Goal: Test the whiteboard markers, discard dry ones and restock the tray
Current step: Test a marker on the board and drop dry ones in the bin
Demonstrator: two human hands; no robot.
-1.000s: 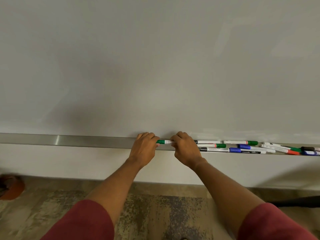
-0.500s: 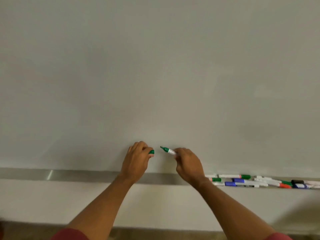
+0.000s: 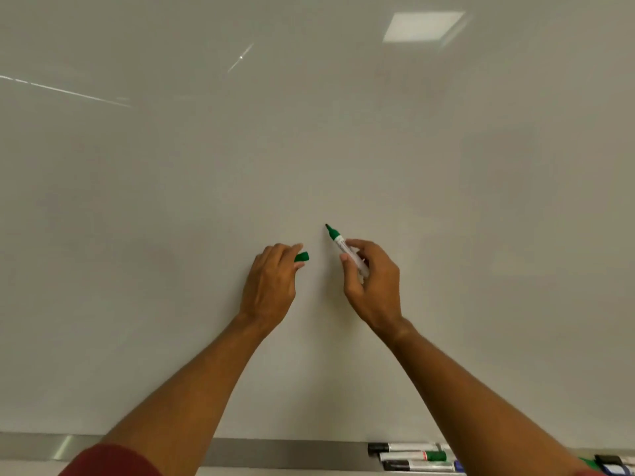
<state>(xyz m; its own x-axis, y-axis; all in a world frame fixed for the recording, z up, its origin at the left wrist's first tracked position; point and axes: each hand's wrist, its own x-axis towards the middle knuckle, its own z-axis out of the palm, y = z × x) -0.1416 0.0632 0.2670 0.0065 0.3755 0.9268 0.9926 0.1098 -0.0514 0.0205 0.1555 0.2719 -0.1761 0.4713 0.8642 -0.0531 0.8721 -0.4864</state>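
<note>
right hand (image 3: 372, 286): closed around a green marker (image 3: 345, 249), uncapped, barrel pinched between thumb and fingers, tilted up and to the left
marker tip: green nib at or just off the whiteboard (image 3: 309, 149); contact cannot be told; no ink mark visible near it
left hand (image 3: 271, 286): fingers curled, gripping the green cap (image 3: 302, 257) at the fingertips, cap pokes out to the right
hands: side by side at mid-board, near each other, not touching; both well above the tray
arms: bare forearms reach up from the bottom edge; dark red sleeve (image 3: 110, 462) at the lower left
tray (image 3: 275, 453): grey metal ledge along the whiteboard's bottom edge; left and middle stretch bare metal
tray, right end: cluster of markers lying flat, partly hidden behind the right forearm
- black-capped marker (image 3: 402, 448), nearest the board
- green-capped marker (image 3: 417, 455), just in front of it
- dark-ended marker (image 3: 419, 465), at the tray's front edge
- further right: dark and blue caps (image 3: 610, 463), cut off by the frame's corner; count unclear
whiteboard: blank, glossy; ceiling light reflection (image 3: 422, 26) near its top right, thin bright streaks at upper left
</note>
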